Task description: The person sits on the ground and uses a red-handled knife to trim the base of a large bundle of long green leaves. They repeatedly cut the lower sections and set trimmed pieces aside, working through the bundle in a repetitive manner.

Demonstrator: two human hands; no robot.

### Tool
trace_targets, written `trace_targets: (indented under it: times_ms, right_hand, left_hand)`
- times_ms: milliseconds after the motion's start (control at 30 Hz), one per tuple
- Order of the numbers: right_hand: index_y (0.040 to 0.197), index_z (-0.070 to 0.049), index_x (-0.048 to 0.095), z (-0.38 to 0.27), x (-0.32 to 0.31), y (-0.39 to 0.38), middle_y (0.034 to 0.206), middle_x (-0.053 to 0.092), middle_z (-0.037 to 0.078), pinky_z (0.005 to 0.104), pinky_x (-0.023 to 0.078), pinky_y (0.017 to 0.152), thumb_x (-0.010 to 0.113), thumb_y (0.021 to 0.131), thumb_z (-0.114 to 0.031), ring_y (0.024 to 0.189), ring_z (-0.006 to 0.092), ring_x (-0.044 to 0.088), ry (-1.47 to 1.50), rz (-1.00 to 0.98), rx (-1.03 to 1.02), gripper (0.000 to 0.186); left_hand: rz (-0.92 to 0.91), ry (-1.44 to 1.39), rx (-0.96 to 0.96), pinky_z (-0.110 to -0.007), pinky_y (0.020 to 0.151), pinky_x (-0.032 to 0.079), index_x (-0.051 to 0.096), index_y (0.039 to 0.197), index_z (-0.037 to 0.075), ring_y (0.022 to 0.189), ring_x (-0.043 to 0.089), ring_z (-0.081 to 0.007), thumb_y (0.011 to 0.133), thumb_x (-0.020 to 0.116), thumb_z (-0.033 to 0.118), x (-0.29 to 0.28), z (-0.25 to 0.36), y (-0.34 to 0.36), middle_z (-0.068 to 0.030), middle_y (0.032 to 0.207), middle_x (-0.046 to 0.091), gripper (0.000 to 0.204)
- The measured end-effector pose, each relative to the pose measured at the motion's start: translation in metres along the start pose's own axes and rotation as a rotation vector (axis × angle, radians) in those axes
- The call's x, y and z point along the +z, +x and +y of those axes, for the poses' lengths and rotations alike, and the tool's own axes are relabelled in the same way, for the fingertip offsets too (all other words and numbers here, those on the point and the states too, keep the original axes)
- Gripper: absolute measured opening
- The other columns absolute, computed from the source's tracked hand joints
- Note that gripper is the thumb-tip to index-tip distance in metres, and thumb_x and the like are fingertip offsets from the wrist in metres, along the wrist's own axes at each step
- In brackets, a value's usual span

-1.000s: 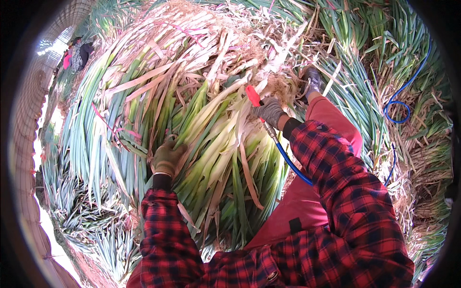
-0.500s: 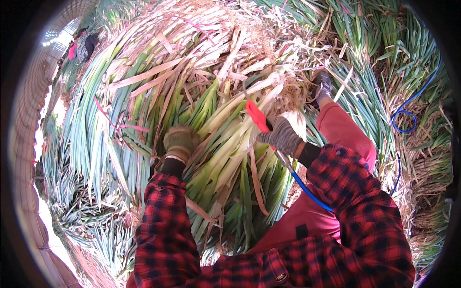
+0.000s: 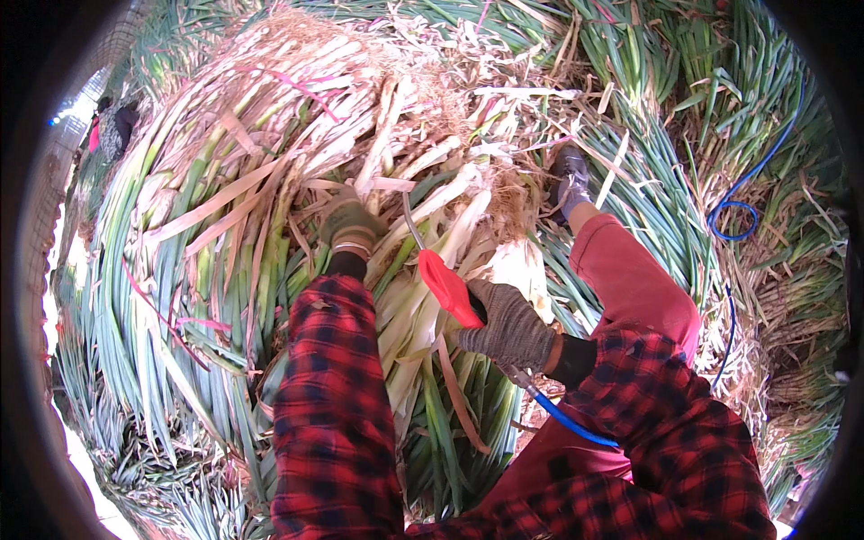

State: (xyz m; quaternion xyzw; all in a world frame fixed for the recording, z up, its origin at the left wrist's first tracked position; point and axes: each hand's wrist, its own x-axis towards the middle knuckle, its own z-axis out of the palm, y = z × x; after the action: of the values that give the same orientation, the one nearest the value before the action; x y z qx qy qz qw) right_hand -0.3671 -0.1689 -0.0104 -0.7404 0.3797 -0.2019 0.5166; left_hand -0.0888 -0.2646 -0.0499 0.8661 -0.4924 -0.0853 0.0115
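My right hand (image 3: 509, 326), in a striped grey-brown knit glove, is wrapped round an air blow gun (image 3: 447, 286) with a red body. Its thin bent metal nozzle (image 3: 412, 221) points up and left over the pale stalks. From the gun's lower end runs a blue air hose (image 3: 571, 423). My left hand (image 3: 351, 220), in an olive-brown glove, is closed on stalks in the heap of long green onions (image 3: 396, 337); its fingertips are partly hidden among leaves. The onions lie with green leaves towards me and pale, rooty ends farther off.
My leg in red trousers (image 3: 630, 279) and my shoe (image 3: 571, 178) rest among onions on the right. More of the blue hose (image 3: 736, 216) loops there. Pink ties (image 3: 297, 85) lie across the heap. Dry leaves and more onions surround it. A person (image 3: 115, 126) is at the far left.
My left hand has moved up towards the pale stalk ends. My right hand has brought the blow gun lower and to the left, and the view has shifted slightly.
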Motion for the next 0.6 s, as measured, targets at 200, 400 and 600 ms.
trace_targets:
  times_ms: [200,400,600]
  right_hand:
    - [0.098,0.002,0.060,0.015,0.012,-0.003,0.074,0.059,0.017,0.0383,0.048,0.066,0.075,0.068,-0.029,0.067,0.0272,0.058,0.024,-0.024,0.057,0.045]
    - [0.092,0.003,0.063,0.018,0.014,-0.017,0.077,0.062,0.022,0.0421,0.049,0.070,0.077,0.064,-0.032,0.075,0.0360,0.064,-0.040,-0.129,0.113,0.047]
    - [0.089,0.006,0.063,0.015,0.016,-0.026,0.073,0.061,0.022,0.0417,0.049,0.067,0.078,0.063,-0.033,0.069,0.0336,0.064,-0.075,-0.089,0.089,0.049]
  left_hand:
    - [0.421,-0.072,0.108,-0.045,0.080,0.052,0.050,0.131,0.003,0.097,0.065,-0.0374,0.064,0.081,0.039,0.013,-0.029,-0.009,-0.0235,0.107,0.065,0.083]
    - [0.635,-0.426,0.298,-0.046,0.068,0.050,0.054,0.108,0.001,0.082,0.064,-0.0379,0.067,0.071,0.017,-0.041,-0.032,-0.062,-0.0198,0.089,0.065,0.047]
    - [1.128,-0.168,0.411,-0.043,0.059,0.051,0.056,0.103,0.007,0.066,0.064,-0.0350,0.078,0.069,0.030,-0.172,-0.026,-0.102,-0.0159,0.080,0.065,0.037]
